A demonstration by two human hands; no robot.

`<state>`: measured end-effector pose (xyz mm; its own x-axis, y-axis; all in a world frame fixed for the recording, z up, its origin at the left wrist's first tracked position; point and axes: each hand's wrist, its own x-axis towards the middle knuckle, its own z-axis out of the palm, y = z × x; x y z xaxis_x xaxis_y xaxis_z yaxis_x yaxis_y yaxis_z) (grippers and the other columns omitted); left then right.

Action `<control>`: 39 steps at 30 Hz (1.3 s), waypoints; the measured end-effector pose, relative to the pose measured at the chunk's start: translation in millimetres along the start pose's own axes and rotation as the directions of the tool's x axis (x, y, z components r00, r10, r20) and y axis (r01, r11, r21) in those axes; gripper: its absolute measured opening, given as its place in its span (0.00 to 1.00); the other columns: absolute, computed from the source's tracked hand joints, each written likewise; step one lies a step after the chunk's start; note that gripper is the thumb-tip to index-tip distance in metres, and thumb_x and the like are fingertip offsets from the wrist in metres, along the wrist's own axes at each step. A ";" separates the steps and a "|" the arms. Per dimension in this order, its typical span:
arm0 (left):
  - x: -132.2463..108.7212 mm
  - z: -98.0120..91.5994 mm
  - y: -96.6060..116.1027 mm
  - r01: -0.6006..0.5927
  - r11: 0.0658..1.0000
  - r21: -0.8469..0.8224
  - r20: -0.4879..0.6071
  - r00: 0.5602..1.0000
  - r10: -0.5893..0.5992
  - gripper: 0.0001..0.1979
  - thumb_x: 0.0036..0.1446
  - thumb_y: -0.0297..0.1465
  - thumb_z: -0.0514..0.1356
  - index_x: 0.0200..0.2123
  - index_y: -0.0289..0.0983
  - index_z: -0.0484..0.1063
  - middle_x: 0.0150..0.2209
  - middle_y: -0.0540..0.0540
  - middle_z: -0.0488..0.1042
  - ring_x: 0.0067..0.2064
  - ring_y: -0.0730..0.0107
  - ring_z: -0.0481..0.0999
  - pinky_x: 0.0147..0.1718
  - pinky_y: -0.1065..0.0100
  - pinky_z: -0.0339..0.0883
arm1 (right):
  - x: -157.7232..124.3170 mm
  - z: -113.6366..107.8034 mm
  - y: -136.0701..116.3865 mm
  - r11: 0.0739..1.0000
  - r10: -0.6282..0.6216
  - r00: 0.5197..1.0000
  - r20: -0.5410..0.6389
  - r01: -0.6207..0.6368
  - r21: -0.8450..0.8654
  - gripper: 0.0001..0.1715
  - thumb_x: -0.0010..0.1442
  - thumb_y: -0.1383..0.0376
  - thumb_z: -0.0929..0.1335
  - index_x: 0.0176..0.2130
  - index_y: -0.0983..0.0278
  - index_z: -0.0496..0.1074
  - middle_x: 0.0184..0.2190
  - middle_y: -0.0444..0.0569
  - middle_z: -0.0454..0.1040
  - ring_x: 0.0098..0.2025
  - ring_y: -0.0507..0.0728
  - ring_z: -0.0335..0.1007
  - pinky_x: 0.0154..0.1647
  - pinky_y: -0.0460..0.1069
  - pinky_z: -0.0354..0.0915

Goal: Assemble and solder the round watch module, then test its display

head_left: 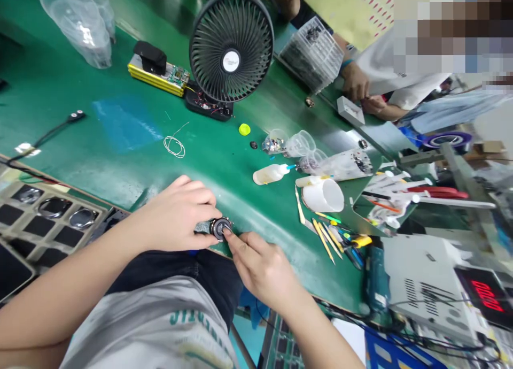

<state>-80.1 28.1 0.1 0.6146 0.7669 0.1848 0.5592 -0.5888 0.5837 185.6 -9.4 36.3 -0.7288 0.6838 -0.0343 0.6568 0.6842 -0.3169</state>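
Observation:
At the near edge of the green bench, my left hand (188, 214) holds a small round black watch case (220, 228) between thumb and fingers. The disc faces up, with a metallic-looking rim around it. My right hand (260, 262) comes in from the right, its fingers curled and the thumb and index fingertips at the middle of the case. Whether a small part or tool sits in that pinch is hidden. Nearest beyond my hands are a coil of thin white wire (175, 147) and a squeeze bottle (270, 174) with a blue tip, lying on its side.
A black fan (231, 45) stands at the back beside a yellow device (158, 77). Small clear cups (274, 141), a white cup (324, 195) and hand tools (326, 238) lie right. A foam tray (48, 219) with round cases is left. Across the bench, a co-worker's hands (363, 91) hold something small.

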 end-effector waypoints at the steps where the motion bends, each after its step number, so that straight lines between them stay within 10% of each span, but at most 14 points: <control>1: 0.1 0.1 -0.2 0.002 1.000 -0.004 0.000 1.000 -0.002 0.14 0.64 0.45 0.64 0.45 0.44 0.80 0.42 0.49 0.76 0.47 0.61 0.72 0.46 0.57 0.55 | -0.2 -0.3 0.7 1.000 -0.005 1.000 0.004 0.005 0.006 0.26 0.74 0.68 0.62 0.68 0.64 0.68 0.40 0.55 0.78 0.34 0.57 0.78 0.30 0.48 0.76; 24: 1.3 -2.2 0.2 -0.017 0.999 0.031 0.016 1.000 0.016 0.13 0.65 0.45 0.63 0.43 0.43 0.79 0.43 0.48 0.77 0.47 0.59 0.72 0.45 0.56 0.53 | 23.0 -29.4 -5.0 0.988 -0.058 0.980 0.190 0.083 -0.127 0.25 0.72 0.69 0.62 0.63 0.69 0.73 0.31 0.53 0.76 0.23 0.56 0.68 0.18 0.51 0.63; 32: 1.1 -4.1 -0.4 -0.011 1.000 0.003 0.010 1.000 0.011 0.14 0.65 0.45 0.64 0.46 0.43 0.81 0.43 0.48 0.78 0.47 0.58 0.71 0.45 0.56 0.52 | 72.1 -66.8 -32.2 0.940 0.109 0.788 0.605 0.116 -0.320 0.24 0.64 0.74 0.68 0.59 0.68 0.75 0.31 0.50 0.77 0.23 0.55 0.70 0.20 0.51 0.54; 39: 3.2 -2.8 -3.2 -0.026 1.000 -0.012 0.024 0.999 0.026 0.16 0.59 0.45 0.71 0.46 0.43 0.82 0.43 0.50 0.77 0.47 0.59 0.71 0.44 0.56 0.50 | 98.2 -73.1 -49.8 0.926 0.164 0.685 0.710 0.140 -0.349 0.21 0.62 0.77 0.67 0.53 0.69 0.78 0.32 0.53 0.79 0.28 0.57 0.74 0.22 0.50 0.54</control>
<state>-81.5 33.2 1.0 0.6423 0.7448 0.1809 0.5363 -0.6054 0.5881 95.5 42.2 118.1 -0.5284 0.4003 -0.7487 0.5737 0.8184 0.0327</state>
